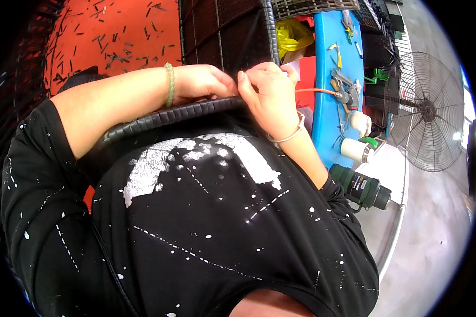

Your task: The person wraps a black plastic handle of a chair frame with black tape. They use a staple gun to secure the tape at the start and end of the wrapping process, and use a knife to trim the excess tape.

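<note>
A black wicker frame (169,115) with a strip-wrapped, ribbed edge lies across in front of my body. My left hand (203,83), with a pale beaded bracelet at its wrist, bends its fingers down behind the near edge, and the fingertips are partly hidden. Close beside it, at the right end of that edge, my right hand (269,95) is closed with thumb and fingers pressed together. Whatever lies in its grip is hidden. Farther off, the dark panel (227,31) of the wicker piece has a wrapped rim on its right side.
Dark offcuts lie scattered over a red surface (116,31) at the far left. To the right, a blue table (328,127) holds an air tool (346,96) with an orange hose, pliers and a white cup (354,150). Beyond are a green-black cylinder (359,187) and a large fan (427,111).
</note>
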`<state>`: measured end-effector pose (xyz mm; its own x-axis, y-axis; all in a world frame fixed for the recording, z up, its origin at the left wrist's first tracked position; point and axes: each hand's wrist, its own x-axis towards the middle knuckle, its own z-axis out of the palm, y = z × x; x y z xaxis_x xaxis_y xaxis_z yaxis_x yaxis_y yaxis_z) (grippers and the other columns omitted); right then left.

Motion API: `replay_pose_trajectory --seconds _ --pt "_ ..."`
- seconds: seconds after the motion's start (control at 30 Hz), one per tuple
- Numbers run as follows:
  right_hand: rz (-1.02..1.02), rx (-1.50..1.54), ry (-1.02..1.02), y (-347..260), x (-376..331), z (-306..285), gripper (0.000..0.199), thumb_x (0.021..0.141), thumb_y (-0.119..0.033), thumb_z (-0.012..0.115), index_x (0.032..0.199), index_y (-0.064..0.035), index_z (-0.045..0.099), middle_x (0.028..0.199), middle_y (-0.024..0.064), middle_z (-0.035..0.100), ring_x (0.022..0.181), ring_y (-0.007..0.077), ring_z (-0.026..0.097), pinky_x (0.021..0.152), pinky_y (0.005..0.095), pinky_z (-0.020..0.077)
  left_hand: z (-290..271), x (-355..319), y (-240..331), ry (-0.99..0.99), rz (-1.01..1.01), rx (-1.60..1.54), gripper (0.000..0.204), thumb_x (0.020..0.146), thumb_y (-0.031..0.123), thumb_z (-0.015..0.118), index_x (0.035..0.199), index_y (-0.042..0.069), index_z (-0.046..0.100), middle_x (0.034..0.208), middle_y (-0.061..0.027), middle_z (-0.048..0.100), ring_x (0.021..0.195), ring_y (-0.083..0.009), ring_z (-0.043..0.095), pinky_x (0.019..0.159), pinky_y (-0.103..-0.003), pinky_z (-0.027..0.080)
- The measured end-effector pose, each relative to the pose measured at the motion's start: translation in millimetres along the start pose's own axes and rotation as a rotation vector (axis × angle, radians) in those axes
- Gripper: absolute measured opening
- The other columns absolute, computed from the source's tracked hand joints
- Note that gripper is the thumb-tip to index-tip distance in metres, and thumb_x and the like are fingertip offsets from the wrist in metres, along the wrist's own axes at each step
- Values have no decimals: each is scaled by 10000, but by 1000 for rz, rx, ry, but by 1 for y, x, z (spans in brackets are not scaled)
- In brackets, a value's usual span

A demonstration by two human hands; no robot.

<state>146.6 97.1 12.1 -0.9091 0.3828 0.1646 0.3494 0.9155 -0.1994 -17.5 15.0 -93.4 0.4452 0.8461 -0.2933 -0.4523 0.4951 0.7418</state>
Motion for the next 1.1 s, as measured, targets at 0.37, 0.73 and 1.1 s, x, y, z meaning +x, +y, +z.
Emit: replay_pose_trajectory --seconds 0.37,0.73,1.1 --pt "-6 48 180 6 -1 16 280 926 -256 701 696 -101 739 768 47 721 938 203 700 1025 551 365 6 -8 22 54 -120 144 152 964 144 651 1020 36 742 836 41 663 733 -51 577 667 -234 484" --pt "-108 461 337 30 -26 -30 212 1012 -129 553 1017 -78 759 1074 77 751 1102 285 695 1156 464 302 -8 -177 64 520 154 705 386 1110 289 454 1313 33 659 1122 -33 705 989 -100 612 888 -267 488" --pt "-278 212 -22 23 -16 -28 546 772 -484 824 1205 -164 733 1171 -25 708 1298 265 586 1202 593 92 46 -202 -64 889 522 405 751 1015 615 429 1174 -84 653 1159 -196 649 1055 -244 624 970 -361 464"
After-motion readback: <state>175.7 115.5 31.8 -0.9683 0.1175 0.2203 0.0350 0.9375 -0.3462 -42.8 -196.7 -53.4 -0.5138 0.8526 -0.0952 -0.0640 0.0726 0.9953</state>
